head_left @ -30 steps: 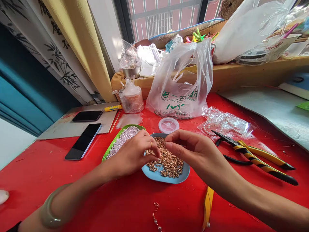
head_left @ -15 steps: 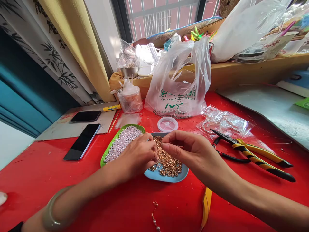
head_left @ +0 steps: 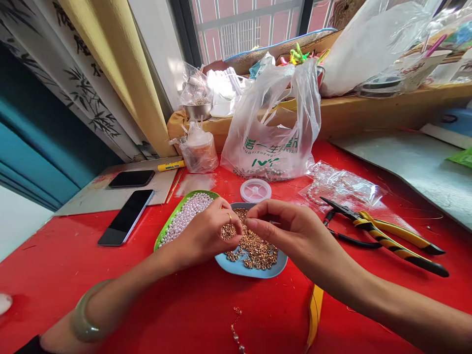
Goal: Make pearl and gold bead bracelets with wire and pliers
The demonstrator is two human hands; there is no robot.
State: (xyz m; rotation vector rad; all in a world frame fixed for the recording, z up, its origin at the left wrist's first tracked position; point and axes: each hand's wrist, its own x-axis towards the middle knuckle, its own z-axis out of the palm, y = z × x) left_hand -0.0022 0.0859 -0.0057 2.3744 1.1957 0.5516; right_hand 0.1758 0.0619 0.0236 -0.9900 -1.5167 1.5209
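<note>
Gold beads (head_left: pixel 260 250) lie below left hand (head_left: pixel 208 230) and right hand (head_left: pixel 291 227), contents unclear

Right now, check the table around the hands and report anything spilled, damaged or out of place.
Nothing stands out as spilled or broken: the pale beads lie in the green tray, the gold beads in the blue tray. Slightly untidy only: the yellow-and-black pliers overlap a black-handled tool.

Glossy metallic beads (head_left: pixel 260 250), plastic tray (head_left: pixel 239 268)
</note>
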